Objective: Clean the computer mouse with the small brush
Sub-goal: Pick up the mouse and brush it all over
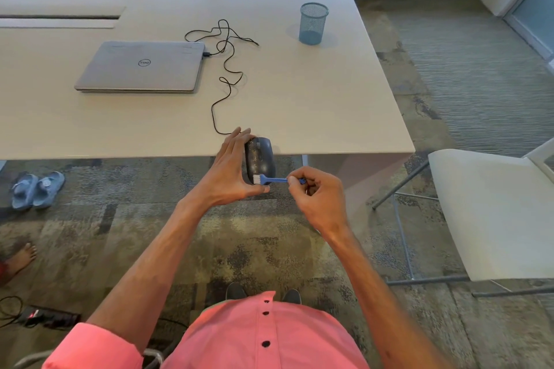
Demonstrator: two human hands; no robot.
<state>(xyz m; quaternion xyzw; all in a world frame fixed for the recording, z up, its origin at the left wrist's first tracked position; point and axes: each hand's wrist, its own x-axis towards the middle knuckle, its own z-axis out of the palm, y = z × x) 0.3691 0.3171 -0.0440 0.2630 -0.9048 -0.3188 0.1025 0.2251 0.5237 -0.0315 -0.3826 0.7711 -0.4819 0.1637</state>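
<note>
Head view: mouse held at the table's near edge, brush on its tail end.
At the near edge of the table (299,99), the left hand (230,171) gripped the computer mouse (261,156) end to end, fingers over the far end and thumb at the near one. The small brush (271,180) touched its white bristles to the mouse's near end, its thin blue handle pinched by the right hand (317,198), just off the table. The mouse looked light, hard-shelled and probably slick, best held by its ends or sides so the top stays bare. Its cable (227,69), trailing back across the table, might tug.
</note>
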